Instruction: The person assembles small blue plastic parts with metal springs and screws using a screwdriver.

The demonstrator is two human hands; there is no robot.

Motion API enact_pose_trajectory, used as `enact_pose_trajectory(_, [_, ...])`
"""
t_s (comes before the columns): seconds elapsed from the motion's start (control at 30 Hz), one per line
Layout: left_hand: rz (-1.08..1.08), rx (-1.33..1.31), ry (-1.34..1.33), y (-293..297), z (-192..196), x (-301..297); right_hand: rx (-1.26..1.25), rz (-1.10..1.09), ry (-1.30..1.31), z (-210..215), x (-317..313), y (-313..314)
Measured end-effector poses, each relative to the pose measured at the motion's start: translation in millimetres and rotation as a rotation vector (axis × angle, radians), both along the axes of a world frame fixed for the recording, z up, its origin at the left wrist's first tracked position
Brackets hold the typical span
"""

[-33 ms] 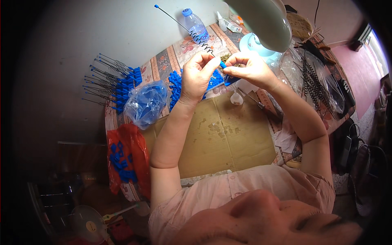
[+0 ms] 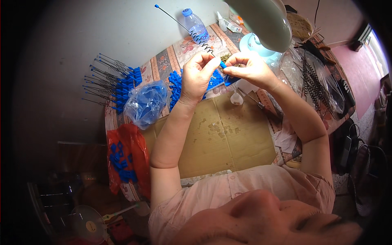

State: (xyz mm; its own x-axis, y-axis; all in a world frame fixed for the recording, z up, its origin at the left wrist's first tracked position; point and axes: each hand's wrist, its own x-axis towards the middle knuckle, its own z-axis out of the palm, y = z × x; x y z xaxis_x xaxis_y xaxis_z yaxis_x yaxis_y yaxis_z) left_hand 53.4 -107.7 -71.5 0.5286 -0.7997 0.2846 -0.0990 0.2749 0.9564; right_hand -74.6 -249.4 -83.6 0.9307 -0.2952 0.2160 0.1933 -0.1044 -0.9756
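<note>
Pinched in my left hand [image 2: 199,75] is the lower end of a black coiled wire rod [image 2: 200,42], slanting up and left to a blue bead at its tip. My right hand [image 2: 251,68] grips a small blue plastic piece [image 2: 222,65] at that same end; the fingertips hide the exact joint. Below and behind the hands lie small blue parts [image 2: 175,83] in a heap and a tray of blue bits [image 2: 215,81]. Brass-coloured pieces [image 2: 226,58] show between the hands. A small white-tipped squeeze bottle [image 2: 236,98] rests below my right wrist.
Rows of coiled rods on blue bases [image 2: 124,90] stand at left, beside a clear bag [image 2: 146,104]. A red bag [image 2: 128,155] holds blue parts. Cardboard [image 2: 224,134] covers the near table. A lamp head [image 2: 265,24] hangs close above my right hand; loose black coils [image 2: 314,83] lie right.
</note>
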Motion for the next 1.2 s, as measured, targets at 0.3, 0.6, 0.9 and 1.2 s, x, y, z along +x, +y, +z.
enact_pose_trajectory(0.3, [-0.004, 0.02, 0.029, 0.4, -0.7, 2.8, -0.047, 0.016, 0.01, 1.7, 1.9, -2.0])
enact_pose_trajectory(0.6, [-0.003, 0.015, 0.025, -0.8, -0.6, 2.1, -0.035, 0.026, -0.001, 1.1, 1.2, -1.5])
enact_pose_trajectory(0.9, [0.003, 0.004, -0.009, -2.2, -1.0, 2.8, 0.005, 0.028, 0.019, 3.7, 0.8, 1.2])
enact_pose_trajectory(1.2, [-0.004, -0.003, -0.001, 0.3, -1.1, 2.4, 0.07, -0.008, 0.01, 0.6, 2.0, -0.7])
